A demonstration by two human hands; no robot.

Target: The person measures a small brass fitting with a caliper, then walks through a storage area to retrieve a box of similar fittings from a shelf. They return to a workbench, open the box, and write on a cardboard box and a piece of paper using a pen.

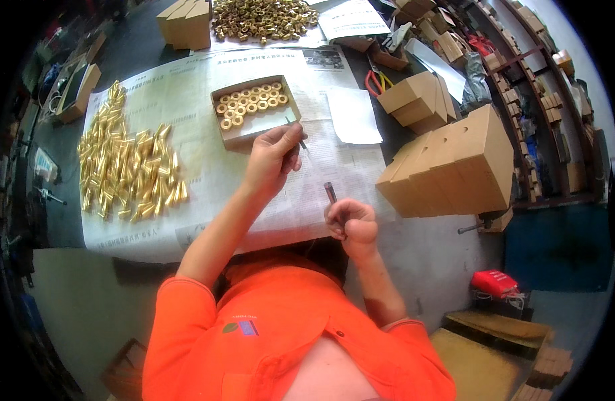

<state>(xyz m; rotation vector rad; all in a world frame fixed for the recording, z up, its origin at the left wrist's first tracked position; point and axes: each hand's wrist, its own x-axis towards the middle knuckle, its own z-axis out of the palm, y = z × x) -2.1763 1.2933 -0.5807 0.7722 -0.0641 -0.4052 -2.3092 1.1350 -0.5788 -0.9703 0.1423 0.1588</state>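
My left hand (275, 155) is raised over the newspaper-covered table, beside the near right corner of an open cardboard box (266, 120). Its fingers pinch a thin dark stick (304, 144), perhaps a pen part. My right hand (354, 224), near the table's front edge, is closed around a short dark cylinder (330, 192) that looks like a pen barrel or cap; its upper end points away from me. Inside the box, brass ring-shaped pieces (253, 101) stand in rows, with a bare strip at the near right.
A heap of brass cone-shaped pieces (134, 170) covers the left of the newspaper (214, 194). Brass nuts (264, 20) are piled at the back. White paper (354, 115), red-handled pliers (373, 83) and brown cartons (454, 160) lie to the right. Shelves (541, 100) stand beyond.
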